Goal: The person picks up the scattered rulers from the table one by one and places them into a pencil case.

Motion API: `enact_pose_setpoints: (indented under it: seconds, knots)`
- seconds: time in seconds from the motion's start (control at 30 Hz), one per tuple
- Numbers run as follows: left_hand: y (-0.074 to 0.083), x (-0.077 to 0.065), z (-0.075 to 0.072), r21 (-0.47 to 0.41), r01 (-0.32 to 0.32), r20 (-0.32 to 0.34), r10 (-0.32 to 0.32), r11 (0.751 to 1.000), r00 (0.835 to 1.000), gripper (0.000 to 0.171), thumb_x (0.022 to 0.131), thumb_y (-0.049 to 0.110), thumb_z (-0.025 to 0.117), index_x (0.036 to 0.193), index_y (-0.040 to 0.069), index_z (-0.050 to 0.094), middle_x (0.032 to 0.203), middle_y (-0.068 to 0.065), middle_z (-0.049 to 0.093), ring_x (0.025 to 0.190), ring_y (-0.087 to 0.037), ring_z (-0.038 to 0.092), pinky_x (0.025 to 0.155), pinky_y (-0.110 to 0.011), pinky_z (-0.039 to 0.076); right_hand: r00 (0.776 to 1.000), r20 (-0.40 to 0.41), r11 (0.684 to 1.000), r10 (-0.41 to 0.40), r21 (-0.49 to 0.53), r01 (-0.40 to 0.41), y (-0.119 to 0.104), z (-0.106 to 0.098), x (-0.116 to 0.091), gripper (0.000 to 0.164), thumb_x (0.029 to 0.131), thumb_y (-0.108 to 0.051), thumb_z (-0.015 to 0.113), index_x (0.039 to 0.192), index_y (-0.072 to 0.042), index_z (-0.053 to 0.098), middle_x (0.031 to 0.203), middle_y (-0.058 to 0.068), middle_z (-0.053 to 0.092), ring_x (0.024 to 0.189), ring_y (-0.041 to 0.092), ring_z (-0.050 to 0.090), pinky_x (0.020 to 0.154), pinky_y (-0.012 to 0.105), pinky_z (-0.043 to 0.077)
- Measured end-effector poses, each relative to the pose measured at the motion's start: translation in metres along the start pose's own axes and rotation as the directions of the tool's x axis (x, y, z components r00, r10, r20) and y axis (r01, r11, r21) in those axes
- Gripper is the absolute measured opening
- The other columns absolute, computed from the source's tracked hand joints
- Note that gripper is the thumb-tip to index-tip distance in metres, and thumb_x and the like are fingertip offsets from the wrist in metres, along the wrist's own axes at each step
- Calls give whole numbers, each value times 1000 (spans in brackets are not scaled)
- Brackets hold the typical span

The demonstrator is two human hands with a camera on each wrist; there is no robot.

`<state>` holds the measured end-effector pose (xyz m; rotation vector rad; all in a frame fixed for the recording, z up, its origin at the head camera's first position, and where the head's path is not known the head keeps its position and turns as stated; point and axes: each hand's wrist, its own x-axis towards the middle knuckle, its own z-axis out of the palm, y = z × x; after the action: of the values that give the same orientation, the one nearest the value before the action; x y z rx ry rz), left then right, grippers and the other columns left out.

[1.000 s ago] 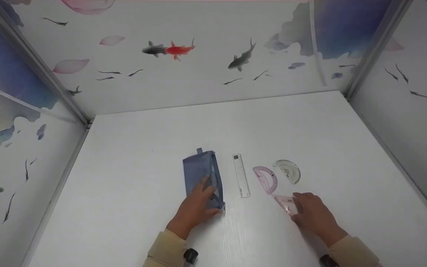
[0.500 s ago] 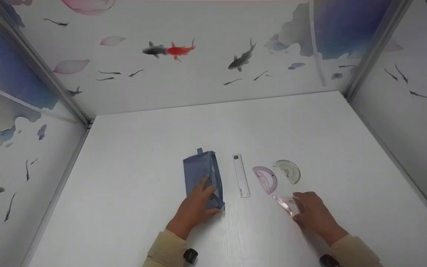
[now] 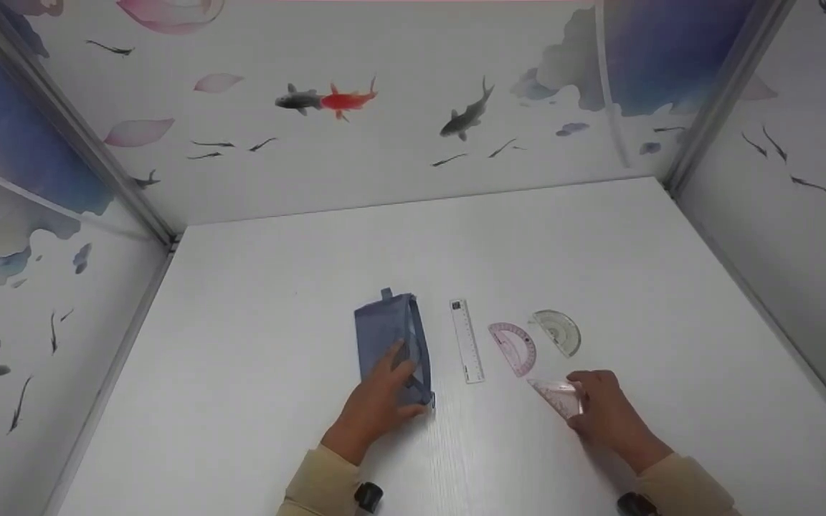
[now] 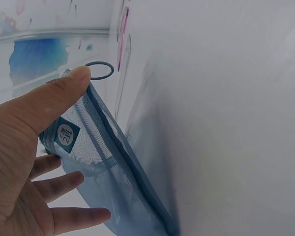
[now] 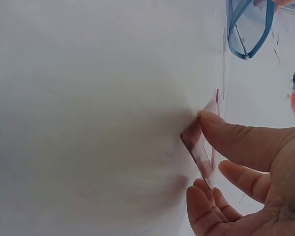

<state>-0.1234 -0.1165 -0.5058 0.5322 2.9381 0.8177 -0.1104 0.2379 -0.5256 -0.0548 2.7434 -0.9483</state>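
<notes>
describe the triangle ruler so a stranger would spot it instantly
On the white table, start at the blue pouch at the left hand and move right, past the straight ruler, to the right hand. The triangle ruler is the clear, pinkish piece pinched there. Unlike the rounded pink protractor and greyish protractor beyond, its straight sides meet in a sharp point.

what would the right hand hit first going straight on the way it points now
Beyond the pink triangle it holds, the right hand would probably meet the pink protractor, though the hand's height is unclear.
</notes>
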Motion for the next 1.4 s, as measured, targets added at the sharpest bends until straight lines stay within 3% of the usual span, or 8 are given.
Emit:
enact_pose_setpoints:
  seconds: [0.43,0.7,0.93,1.4]
  knots:
    - [0,0,0,44,-18,-11,18,999,1000,65,75,32,83,130,14,54,155,-15,29,135,-37,40,90,-45,51,998,30,998,58,37,-59,1,-3,6,61,79,1,75,130,8,41,120,27,43,96,30,48,84,47,47]
    - [1,1,-1,77,-29,-10,30,997,1000,63,75,32,82,128,12,55,155,-15,29,134,-38,41,89,-45,51,995,28,994,92,63,-94,0,-4,8,61,81,0,72,132,8,39,108,17,54,94,27,51,84,47,46]
    - [0,1,-1,74,-19,-6,20,997,1000,64,75,33,83,130,13,54,155,-15,29,134,-39,40,90,-46,51,989,60,987,132,89,-137,0,-4,7,59,84,-3,70,132,7,38,111,18,54,98,28,51,89,50,45]
    - [-1,0,0,64,-20,-15,21,998,1000,64,75,33,83,129,13,54,155,-15,29,133,-38,42,87,-44,52,994,35,986,99,130,-103,3,-6,7,52,85,-1,67,129,7,40,101,10,56,94,25,53,84,43,46]
